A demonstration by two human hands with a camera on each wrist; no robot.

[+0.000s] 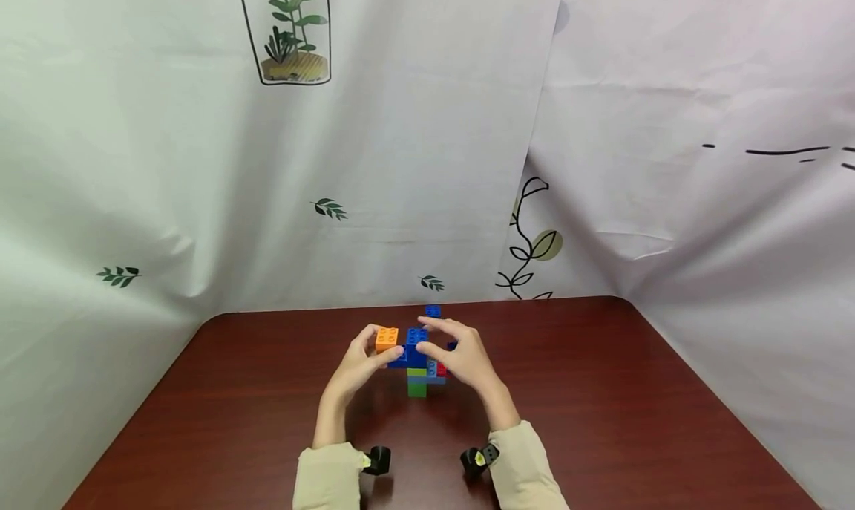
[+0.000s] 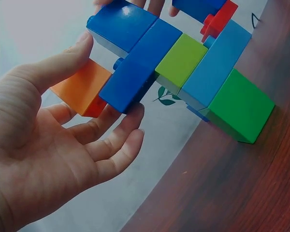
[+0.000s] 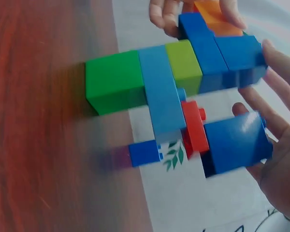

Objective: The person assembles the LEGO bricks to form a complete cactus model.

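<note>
A stack of building bricks stands on the table between both hands. At its base is a green brick [image 2: 241, 106], with a long light blue brick [image 3: 163, 92] above it, then a lime brick [image 2: 182, 63] and a red brick [image 3: 195, 125]. Higher up lies a dark blue brick [image 2: 142, 67], topped by another blue brick [image 1: 417, 335] and an orange brick [image 1: 387, 338]. My left hand [image 1: 355, 365] holds the orange brick between thumb and fingers. With thumb in front and fingers behind, my right hand [image 1: 466, 354] pinches the upper blue brick. Another blue brick [image 3: 237, 142] sits over the red one, near the right palm.
Behind the stack, a separate blue brick [image 1: 433, 311] stands near the back edge of the dark red-brown table [image 1: 588, 421]. A pale printed curtain [image 1: 427, 161] hangs beyond that edge and along the sides.
</note>
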